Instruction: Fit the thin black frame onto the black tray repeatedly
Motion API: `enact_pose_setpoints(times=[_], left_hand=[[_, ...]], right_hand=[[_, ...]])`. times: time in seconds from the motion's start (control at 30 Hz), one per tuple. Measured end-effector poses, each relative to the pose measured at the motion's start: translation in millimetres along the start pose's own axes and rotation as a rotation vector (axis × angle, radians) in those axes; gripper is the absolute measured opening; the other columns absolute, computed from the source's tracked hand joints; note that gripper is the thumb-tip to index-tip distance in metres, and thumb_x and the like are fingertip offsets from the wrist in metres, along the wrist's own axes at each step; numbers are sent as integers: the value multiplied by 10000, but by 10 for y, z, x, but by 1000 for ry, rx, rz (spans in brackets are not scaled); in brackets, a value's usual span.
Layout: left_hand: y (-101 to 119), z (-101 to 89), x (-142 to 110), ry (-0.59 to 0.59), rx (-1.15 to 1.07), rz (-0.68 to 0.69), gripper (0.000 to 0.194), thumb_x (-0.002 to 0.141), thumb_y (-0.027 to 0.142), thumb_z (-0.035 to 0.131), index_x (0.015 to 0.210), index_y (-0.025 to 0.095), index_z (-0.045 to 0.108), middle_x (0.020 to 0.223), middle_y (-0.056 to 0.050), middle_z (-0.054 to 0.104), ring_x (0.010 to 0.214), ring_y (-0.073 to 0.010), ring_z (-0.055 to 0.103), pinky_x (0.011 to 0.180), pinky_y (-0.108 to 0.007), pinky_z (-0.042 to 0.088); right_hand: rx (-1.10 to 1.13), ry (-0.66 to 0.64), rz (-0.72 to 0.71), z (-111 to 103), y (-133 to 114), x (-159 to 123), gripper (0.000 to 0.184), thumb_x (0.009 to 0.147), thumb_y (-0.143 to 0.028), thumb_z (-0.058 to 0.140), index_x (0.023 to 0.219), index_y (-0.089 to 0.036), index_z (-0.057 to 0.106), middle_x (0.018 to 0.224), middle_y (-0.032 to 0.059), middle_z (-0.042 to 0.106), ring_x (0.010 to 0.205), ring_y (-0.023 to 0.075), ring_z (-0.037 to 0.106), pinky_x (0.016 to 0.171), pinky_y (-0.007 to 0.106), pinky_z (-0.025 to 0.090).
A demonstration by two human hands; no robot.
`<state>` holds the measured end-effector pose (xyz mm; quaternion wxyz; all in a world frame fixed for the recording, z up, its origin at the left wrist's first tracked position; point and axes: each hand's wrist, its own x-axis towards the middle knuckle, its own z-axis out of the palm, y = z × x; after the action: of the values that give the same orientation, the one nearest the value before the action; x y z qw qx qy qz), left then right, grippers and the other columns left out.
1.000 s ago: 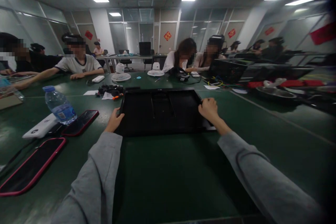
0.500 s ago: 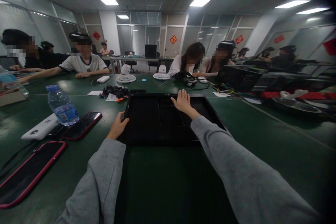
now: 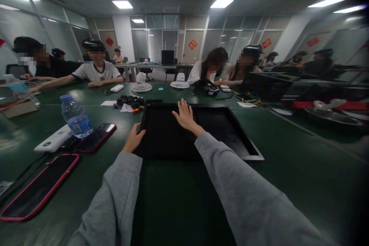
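A flat black tray-like panel lies on the green table in front of me. My left hand grips the panel's left edge, fingers curled round it. My right hand is stretched out over the middle of the panel with its fingers spread, palm down, holding nothing. Both arms wear grey sleeves.
To my left lie a water bottle, a white power bank and two red-cased phones. Small tools and two white desk fans sit beyond the panel. Several people sit around the table; laptops stand at the right.
My right hand let go of the panel's right edge, opened, and moved left over the panel's middle. The left hand stayed on the left edge. The view shifted slightly.
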<state>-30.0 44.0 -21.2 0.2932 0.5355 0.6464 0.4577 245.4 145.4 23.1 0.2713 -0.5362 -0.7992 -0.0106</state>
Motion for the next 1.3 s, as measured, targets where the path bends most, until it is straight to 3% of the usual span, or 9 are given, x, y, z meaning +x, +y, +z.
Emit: enact_pose_setpoints(times=[0.17,0.3,0.37,0.43,0.53,0.67,0.9,1.1,1.3], left_hand=[[-44,-6,18,21,1,25,498,858,333,637,1336,220,551,939,-50,754,847,-235,727,809,-378,578],[-44,-18,16,18,-16,37,515,846,336,656,1333,199,560,955,-68,753,853,-231,724,823,-369,571],[-39,-19,16,8,-28,33,535,847,342,653,1348,186,550,957,-74,751,851,-222,721,827,-365,571],[-40,-15,21,5,-50,45,561,850,357,646,1366,168,535,986,-86,745,871,-214,717,839,-364,569],[-67,-18,29,27,-58,87,579,849,406,649,1351,135,548,1072,-118,725,953,-217,702,898,-378,550],[-143,-76,32,89,8,109,532,888,442,605,1312,120,583,1187,-156,684,1059,-224,667,973,-393,513],[-179,-189,31,246,46,66,480,903,334,587,1319,96,574,1276,-182,639,1083,-230,658,987,-378,505],[-132,-207,10,230,55,62,384,894,336,584,1199,119,671,1196,-153,694,1067,-250,668,997,-407,497],[-163,-225,47,235,69,76,396,905,359,548,1196,125,679,1093,-133,719,994,-237,680,951,-393,517]], right_hand=[[-115,74,140,-475,737,-665,681,996,-555,232,1573,-195,248,1661,137,74,1527,251,82,1192,562,111],[-218,220,381,-885,1513,-1402,726,949,-542,366,1511,-83,352,1634,228,118,1504,351,151,1167,582,194],[-169,257,518,-1027,1826,-1717,752,905,-524,444,1480,-44,378,1576,279,254,1449,389,290,1128,590,285],[23,181,558,-1101,2009,-1929,711,885,-443,465,1463,-39,383,1451,282,450,1336,354,474,1076,543,394],[265,132,508,-1111,2031,-2042,589,859,-310,432,1406,-89,444,1362,211,557,1250,269,566,1050,465,451],[341,203,493,-1076,1859,-2064,540,806,-197,422,1333,-106,495,1319,179,588,1237,240,566,1070,447,438],[550,159,607,-987,1662,-2269,633,761,-214,561,1384,-188,452,1028,80,679,892,219,672,858,408,566],[892,177,689,-996,1653,-1963,718,786,-302,666,1457,-235,420,1022,62,706,838,206,695,771,358,597],[931,237,730,-991,1767,-1767,690,749,-277,706,1412,-226,524,904,38,736,767,212,706,726,355,607]])
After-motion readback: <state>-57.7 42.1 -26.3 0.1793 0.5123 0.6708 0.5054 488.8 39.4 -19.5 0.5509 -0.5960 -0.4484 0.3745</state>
